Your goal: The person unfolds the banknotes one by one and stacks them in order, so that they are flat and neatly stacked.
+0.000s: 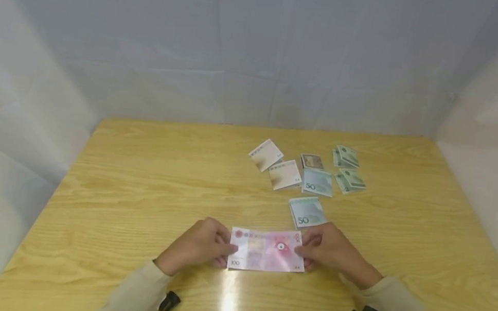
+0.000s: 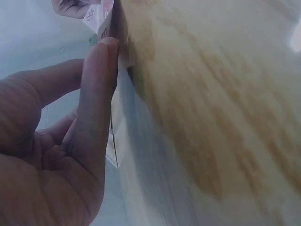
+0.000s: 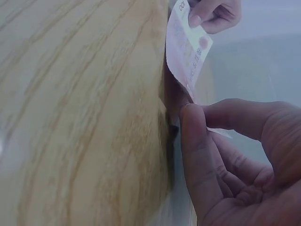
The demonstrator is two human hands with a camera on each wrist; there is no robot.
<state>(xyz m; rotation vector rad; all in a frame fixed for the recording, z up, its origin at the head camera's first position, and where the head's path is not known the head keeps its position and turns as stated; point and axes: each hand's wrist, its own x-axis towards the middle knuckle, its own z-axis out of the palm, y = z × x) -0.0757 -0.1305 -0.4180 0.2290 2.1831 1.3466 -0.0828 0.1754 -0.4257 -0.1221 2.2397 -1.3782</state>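
Note:
Stretched flat between both hands is a pink 100 banknote (image 1: 260,250), near the front of the wooden table. My left hand (image 1: 205,243) pinches its left end, thumb on top and fingers behind. At the other end my right hand (image 1: 332,251) pinches the note the same way. In the right wrist view the banknote (image 3: 186,47) bows slightly between the two hands. The left wrist view has the left hand (image 2: 70,122) large in front, with only a corner of the note showing beyond it. Just behind the right hand lies a folded bluish 50 banknote (image 1: 308,213).
Farther back lie another folded 50 note (image 1: 317,182), a dark brownish folded note (image 1: 312,161), two pale folded notes (image 1: 266,154) and folded green notes (image 1: 348,157). Grey-white sheeting (image 1: 246,98) borders the wooden table (image 1: 158,175) at the back and sides.

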